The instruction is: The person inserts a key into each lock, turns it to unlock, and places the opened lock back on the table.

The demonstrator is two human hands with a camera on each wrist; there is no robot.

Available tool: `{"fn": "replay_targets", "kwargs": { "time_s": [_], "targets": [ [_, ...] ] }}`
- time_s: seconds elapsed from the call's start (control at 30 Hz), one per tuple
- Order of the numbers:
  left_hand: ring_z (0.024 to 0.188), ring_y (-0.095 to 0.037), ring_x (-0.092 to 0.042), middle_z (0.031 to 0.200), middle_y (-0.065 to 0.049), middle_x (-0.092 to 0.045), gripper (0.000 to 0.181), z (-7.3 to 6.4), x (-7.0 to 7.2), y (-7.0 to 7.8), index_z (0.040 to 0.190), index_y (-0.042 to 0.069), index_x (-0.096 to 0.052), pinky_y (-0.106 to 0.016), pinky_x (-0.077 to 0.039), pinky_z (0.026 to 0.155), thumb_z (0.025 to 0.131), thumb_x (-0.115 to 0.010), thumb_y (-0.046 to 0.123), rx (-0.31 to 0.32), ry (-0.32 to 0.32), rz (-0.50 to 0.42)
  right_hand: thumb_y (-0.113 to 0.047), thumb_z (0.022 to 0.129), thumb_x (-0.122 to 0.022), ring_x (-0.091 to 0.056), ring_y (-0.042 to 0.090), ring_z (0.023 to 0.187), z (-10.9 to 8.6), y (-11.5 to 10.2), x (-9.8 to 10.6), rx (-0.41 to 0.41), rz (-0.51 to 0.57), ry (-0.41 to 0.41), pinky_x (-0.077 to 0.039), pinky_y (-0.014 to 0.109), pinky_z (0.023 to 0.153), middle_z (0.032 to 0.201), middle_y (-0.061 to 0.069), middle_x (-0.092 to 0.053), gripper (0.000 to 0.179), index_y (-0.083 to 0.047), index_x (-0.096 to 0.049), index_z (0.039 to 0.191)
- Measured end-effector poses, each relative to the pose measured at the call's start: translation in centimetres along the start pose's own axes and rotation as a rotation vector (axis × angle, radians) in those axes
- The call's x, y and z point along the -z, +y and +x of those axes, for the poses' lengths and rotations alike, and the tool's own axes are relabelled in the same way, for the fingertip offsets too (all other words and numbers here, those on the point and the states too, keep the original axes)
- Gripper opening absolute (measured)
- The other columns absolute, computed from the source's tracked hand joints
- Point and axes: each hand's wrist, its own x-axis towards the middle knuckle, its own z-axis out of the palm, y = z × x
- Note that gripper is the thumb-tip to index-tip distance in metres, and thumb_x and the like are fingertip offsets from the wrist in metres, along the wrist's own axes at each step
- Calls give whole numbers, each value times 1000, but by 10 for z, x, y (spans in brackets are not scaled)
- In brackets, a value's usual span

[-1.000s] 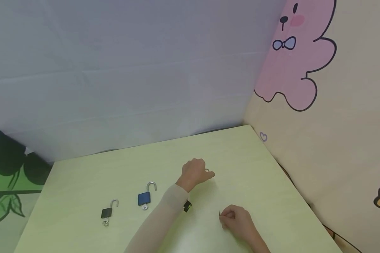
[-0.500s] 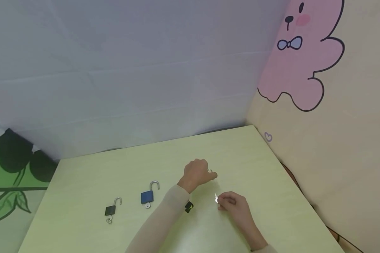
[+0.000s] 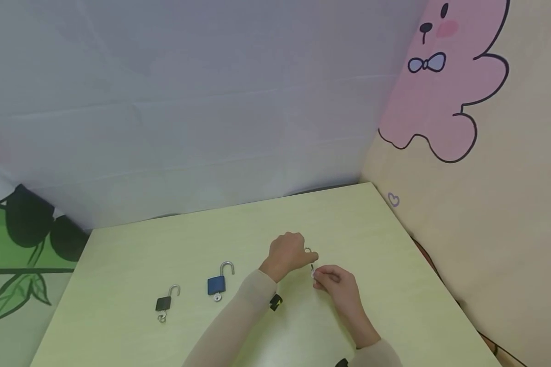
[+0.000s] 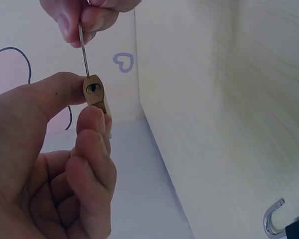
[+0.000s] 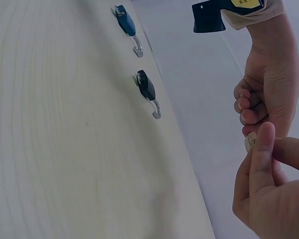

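Note:
My left hand [image 3: 288, 255] pinches a small brass padlock [image 4: 93, 89] between thumb and fingers, its keyhole face showing in the left wrist view. In the head view the shackle loop peeks out past that hand. My right hand [image 3: 340, 283] pinches a silver key [image 4: 84, 52] by its head. Seen from the left wrist, the key's tip meets the edge of the padlock's bottom face, beside the keyhole. Most of the padlock body is hidden by fingers in the head view.
On the table [image 3: 174, 244] left of the hands lie a blue padlock [image 3: 216, 285] and a black padlock [image 3: 163, 304], shackles open, a key at each. A white wall sheet [image 3: 188, 153] stands behind, a decorated wall [image 3: 486, 214] to the right.
My right hand has moved up and forward, bringing the key to the padlock in my left hand. The left hand has stayed nearly still; the head view has shifted slightly.

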Motion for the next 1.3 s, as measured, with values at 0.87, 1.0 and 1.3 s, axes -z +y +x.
{"fn": "replay_targets", "kwargs": {
  "time_s": [0.87,1.0,1.3],
  "targets": [
    [44,-8,-25,47,9,-24,47,-5,-13,10,52,19,-38,-25,-22,40,80,-69,40,42,-5,15,12,89,-65,-72,33,88,6,3,-4,-11,64,84,-56,32,77,96,24,-70,12,17,-62,99],
    [43,-8,-25,46,10,-24,47,-7,-14,8,52,18,-39,-25,-21,40,80,-70,40,43,-3,-2,13,88,-66,-72,33,89,7,7,-7,-5,95,101,-56,32,77,94,24,-71,13,18,-61,99],
    [44,-9,-26,47,9,-26,44,-9,-14,3,53,18,-40,-26,-22,41,78,-70,38,77,5,-42,10,88,-69,-72,33,89,8,12,-13,0,116,132,-56,32,79,94,23,-71,18,17,-60,101]
  ]
}}
